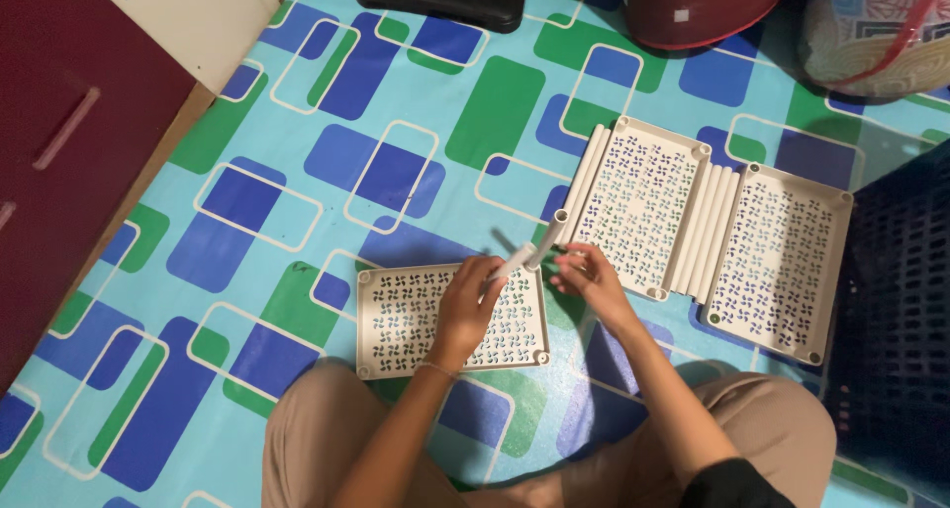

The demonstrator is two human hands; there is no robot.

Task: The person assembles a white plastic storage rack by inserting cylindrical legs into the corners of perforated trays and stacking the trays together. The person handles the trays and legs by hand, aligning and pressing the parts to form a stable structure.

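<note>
Both grips closed on white tube (534, 251) | perforated panel (406, 320) beneath | patterned mat (247, 221) (blue-green).

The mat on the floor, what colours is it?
Light blue mat with dark blue and green rounded rectangles and white outlines, seen in the head view.

This is a home room, with work done on the floor. A vinyl floor mat (297, 172) printed with blue and green rectangles covers it; beside the mat stand a dark red cabinet (59, 142) and a dark plastic basket (891, 310).
</note>
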